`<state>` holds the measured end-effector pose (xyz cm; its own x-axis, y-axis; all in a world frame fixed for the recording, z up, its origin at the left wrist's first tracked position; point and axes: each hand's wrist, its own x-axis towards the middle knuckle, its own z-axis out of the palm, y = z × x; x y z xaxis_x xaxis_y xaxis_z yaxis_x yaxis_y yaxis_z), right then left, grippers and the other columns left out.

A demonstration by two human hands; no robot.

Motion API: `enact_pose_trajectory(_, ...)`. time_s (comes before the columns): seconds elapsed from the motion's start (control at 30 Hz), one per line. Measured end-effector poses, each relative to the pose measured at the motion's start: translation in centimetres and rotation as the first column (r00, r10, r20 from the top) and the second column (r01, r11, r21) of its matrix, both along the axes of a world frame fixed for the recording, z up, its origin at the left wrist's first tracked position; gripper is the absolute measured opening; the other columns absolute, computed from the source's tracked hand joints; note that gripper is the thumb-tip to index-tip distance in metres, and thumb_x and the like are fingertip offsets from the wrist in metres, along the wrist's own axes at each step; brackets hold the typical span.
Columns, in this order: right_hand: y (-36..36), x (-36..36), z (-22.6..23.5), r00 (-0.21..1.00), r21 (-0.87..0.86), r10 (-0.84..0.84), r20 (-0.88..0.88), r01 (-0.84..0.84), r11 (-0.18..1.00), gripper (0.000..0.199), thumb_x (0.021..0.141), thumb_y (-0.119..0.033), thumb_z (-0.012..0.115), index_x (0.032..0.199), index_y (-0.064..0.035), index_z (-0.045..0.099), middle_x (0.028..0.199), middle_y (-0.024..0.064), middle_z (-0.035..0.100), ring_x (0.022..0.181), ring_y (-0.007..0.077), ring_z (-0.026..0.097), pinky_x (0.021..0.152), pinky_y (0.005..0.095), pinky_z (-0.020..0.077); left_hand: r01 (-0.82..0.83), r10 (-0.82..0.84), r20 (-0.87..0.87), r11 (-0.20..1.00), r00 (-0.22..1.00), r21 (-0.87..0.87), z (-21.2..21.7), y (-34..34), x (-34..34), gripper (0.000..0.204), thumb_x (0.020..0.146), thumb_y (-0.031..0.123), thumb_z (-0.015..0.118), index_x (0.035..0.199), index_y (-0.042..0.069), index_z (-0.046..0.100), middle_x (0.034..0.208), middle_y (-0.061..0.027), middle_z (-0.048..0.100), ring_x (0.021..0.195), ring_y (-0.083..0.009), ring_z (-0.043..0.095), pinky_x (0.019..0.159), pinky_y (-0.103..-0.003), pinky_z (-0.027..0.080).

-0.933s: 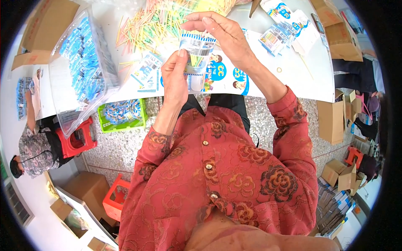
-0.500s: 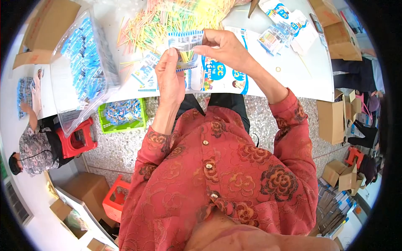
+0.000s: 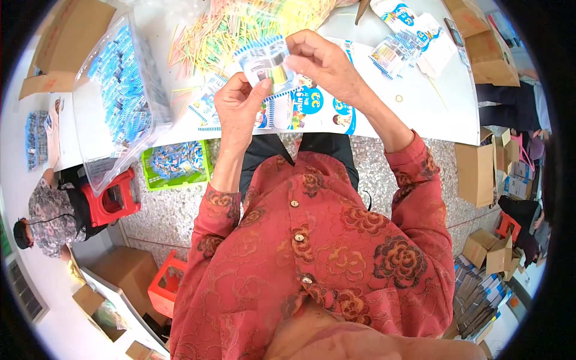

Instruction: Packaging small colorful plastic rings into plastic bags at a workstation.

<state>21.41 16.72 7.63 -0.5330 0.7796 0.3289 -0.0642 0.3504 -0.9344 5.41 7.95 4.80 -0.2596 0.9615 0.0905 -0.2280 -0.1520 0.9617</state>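
Between both hands, above the table, I hold a small clear-and-blue plastic packet point(image 3: 259, 59) with striped edges and some yellow-green sticks inside. My left hand point(image 3: 237, 111) pinches its lower left part with thumb and bent fingers. My right hand point(image 3: 327, 69) grips the upper right edge, thumb in front. Below the packet lie flat white-and-blue printed bags point(image 3: 309, 108) and more small packets point(image 3: 209, 102). Just beyond my hands spreads a heap of thin pink, green and yellow sticks point(image 3: 201, 51).
Left stands a clear plastic tub point(image 3: 157, 90) full of blue packets; a green crate point(image 3: 180, 180) of packets is below. More packets point(image 3: 390, 57) and a phone point(image 3: 454, 33) lie right. Cardboard boxes point(image 3: 476, 174) and red stools point(image 3: 114, 201) surround the table. A person point(image 3: 54, 207) sits left.
The packet has tilted and moved slightly up and left. My left hand has shifted its thumb toward the packet's lower part; my right hand has risen a little.
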Motion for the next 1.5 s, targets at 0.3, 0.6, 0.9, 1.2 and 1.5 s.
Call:
enact_pose_trajectory(0.3, 0.4, 0.5, -1.3, 0.975, -0.117, 0.191, 0.113, -0.178, 0.977, 0.018, 0.082, -0.014, 0.064, 0.081, -0.0012, 0.052, 0.066, -0.0004, 0.047, 0.063, 0.0054, 0.041, 0.054, 0.0245, 0.0366, 0.018, -0.019, -0.028, 0.999, 0.999, -0.051, 0.3, 0.0, 0.2, 0.014, 0.081, 0.007, 0.068, 0.092, -0.001, 0.063, 0.08, -0.002, 0.064, 0.067, -0.0017, 0.052, 0.056, -0.018, 0.042)
enact_pose_trajectory(0.6, 0.5, 0.2, -1.7, 0.979, -0.127, 0.135, 0.152, -0.117, 0.985, 0.018, 0.082, -0.013, 0.063, 0.077, -0.0007, 0.051, 0.065, 0.0001, 0.049, 0.062, 0.0059, 0.043, 0.054, 0.0244, 0.0379, 0.01, -0.011, -0.017, 0.999, 1.0, -0.038, -0.1, 0.2, 0.3, 0.014, 0.08, 0.005, 0.067, 0.092, -0.002, 0.064, 0.08, -0.0034, 0.065, 0.066, -0.0043, 0.055, 0.059, -0.02, 0.045)
enact_pose_trajectory(0.9, 2.7, 1.2, -3.2, 0.949, -0.04, 0.178, 0.261, -0.174, 0.984, 0.015, 0.081, -0.015, 0.063, 0.088, -0.0015, 0.06, 0.075, 0.0045, 0.062, 0.069, 0.0082, 0.057, 0.061, 0.024, 0.0464, -0.023, 0.022, -0.02, 0.996, 1.0, -0.086, -1.9, -0.6, -0.2, 0.018, 0.079, 0.002, 0.067, 0.096, -0.002, 0.062, 0.083, -0.0047, 0.066, 0.068, -0.0059, 0.057, 0.062, -0.02, 0.047)
enact_pose_trajectory(1.2, 6.8, 3.0, -7.9, 0.667, 0.459, -0.309, 0.678, -0.056, 0.887, 0.013, 0.079, -0.014, 0.059, 0.084, -0.0017, 0.059, 0.083, 0.0142, 0.063, 0.075, 0.0291, 0.062, 0.069, 0.0358, 0.0493, -0.122, 0.122, -0.002, 0.992, 0.992, -0.041, -2.5, -1.7, -1.2, 0.019, 0.079, -0.001, 0.067, 0.097, -0.003, 0.061, 0.087, -0.0041, 0.065, 0.073, -0.006, 0.057, 0.066, -0.021, 0.046)
enact_pose_trajectory(1.5, 6.2, -1.1, -6.4, 0.267, 0.428, -0.365, 0.892, -0.239, 0.871, 0.011, 0.072, -0.008, 0.061, 0.078, 0.0002, 0.061, 0.083, 0.0179, 0.063, 0.082, 0.0331, 0.062, 0.069, 0.0389, 0.0511, -0.067, 0.062, -0.056, 0.994, 0.997, -0.087, -3.0, -2.4, -0.6, 0.017, 0.079, -0.001, 0.067, 0.095, -0.002, 0.062, 0.084, -0.0015, 0.062, 0.069, -0.0036, 0.052, 0.061, -0.019, 0.042)
